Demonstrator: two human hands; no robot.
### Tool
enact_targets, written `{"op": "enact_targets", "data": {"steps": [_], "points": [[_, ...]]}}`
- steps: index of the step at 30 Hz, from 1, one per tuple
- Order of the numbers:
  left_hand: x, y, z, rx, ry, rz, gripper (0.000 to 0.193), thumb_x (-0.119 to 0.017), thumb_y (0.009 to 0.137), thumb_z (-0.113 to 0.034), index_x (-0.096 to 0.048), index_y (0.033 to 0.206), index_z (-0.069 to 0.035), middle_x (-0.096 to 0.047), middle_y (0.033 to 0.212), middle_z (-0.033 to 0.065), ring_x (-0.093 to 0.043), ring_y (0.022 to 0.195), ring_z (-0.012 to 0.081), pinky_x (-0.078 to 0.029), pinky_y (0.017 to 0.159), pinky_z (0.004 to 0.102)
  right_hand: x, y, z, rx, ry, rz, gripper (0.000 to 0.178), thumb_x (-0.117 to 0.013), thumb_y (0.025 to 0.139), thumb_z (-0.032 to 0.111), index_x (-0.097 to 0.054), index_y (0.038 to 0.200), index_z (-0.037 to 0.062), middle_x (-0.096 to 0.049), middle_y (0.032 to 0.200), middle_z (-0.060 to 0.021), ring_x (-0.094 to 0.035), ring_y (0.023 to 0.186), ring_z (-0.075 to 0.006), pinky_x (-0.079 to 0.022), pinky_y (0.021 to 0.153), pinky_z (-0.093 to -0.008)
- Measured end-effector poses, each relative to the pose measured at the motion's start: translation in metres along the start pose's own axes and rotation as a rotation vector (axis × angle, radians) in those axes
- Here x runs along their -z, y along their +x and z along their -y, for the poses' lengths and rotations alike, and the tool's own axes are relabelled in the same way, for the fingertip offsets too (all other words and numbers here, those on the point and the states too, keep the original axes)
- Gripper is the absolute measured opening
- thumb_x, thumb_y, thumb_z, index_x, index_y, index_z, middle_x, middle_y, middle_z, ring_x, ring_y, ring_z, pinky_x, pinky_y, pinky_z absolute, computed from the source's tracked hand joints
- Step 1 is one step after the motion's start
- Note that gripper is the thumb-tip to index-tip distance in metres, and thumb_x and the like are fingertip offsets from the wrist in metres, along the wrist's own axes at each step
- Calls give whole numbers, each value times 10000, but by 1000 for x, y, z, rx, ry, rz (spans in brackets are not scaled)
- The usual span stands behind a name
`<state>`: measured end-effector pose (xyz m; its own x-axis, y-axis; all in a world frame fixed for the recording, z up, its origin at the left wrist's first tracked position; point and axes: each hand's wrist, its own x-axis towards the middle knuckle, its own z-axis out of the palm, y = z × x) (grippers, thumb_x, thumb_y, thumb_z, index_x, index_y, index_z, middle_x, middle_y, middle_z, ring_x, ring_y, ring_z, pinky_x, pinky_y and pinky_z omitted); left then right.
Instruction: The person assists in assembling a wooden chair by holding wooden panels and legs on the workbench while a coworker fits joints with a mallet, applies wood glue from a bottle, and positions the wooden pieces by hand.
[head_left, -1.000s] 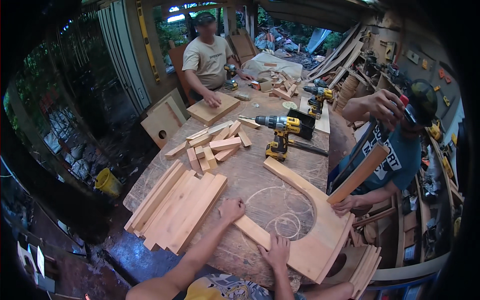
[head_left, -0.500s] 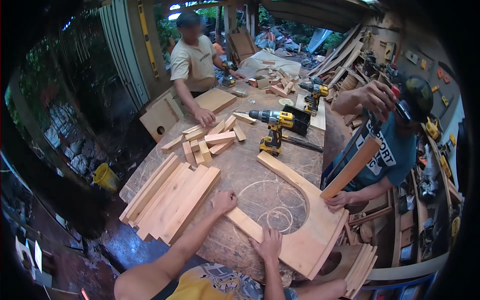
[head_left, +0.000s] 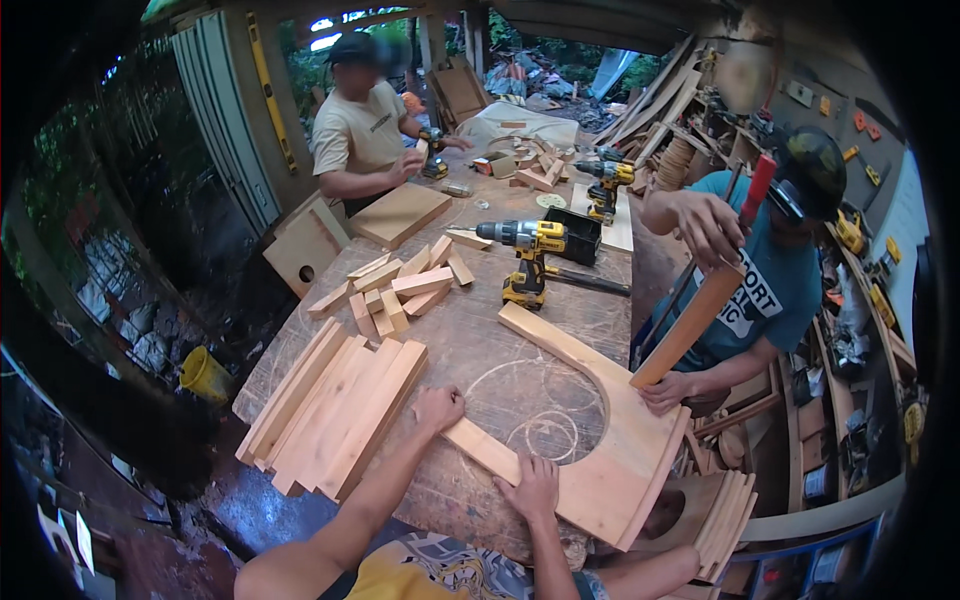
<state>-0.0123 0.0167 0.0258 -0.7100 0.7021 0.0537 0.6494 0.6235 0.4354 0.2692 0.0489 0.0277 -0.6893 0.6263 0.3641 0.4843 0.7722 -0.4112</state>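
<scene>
Since a second ago both hands have stayed pressed on the U-shaped board; the view has shifted, and the person across the bench has turned to a small drill by a flat panel.

Left hand lies flat, fingers spread, at the tip of the board's near arm; right hand presses palm-down further along it. Neither grips anything.

I judge this a hold-down step: the board is being steadied while a co-worker's hand rests on its bend and sets a slat there. The next move calls for firm downward pressure.

It lies flat at the bench's near right corner, open end pointing left, long axis running left to right. Loose planks lie left; a yellow drill stands beyond.
</scene>
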Motion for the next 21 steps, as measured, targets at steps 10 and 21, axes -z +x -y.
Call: {"op": "enact_targets", "data": {"steps": [10, 21], "points": [[7, -4, -1, -27, -9, -29, 280, -560, 806, -264, -771, 884, -96, -728, 824, 183, -699, 809, 342, -423, 1018, 467, -1, 1, 3, -5, -6, 58, 748, -778, 727, 488, -585, 1284, 27, -607, 1075, -160, -535, 1070, -331, -382, 1003, -469], [3, -4, -3, -3, 24, 15, 285, -576, 785, -281, -773, 891, -105, -732, 869, 185, -686, 869, 358, -456, 984, 475, 1, -1, 2, 22, -43, 32, 746, -769, 742, 483, -567, 1296, 25, -605, 1104, -171, -535, 1071, -340, -387, 983, -463]]}}
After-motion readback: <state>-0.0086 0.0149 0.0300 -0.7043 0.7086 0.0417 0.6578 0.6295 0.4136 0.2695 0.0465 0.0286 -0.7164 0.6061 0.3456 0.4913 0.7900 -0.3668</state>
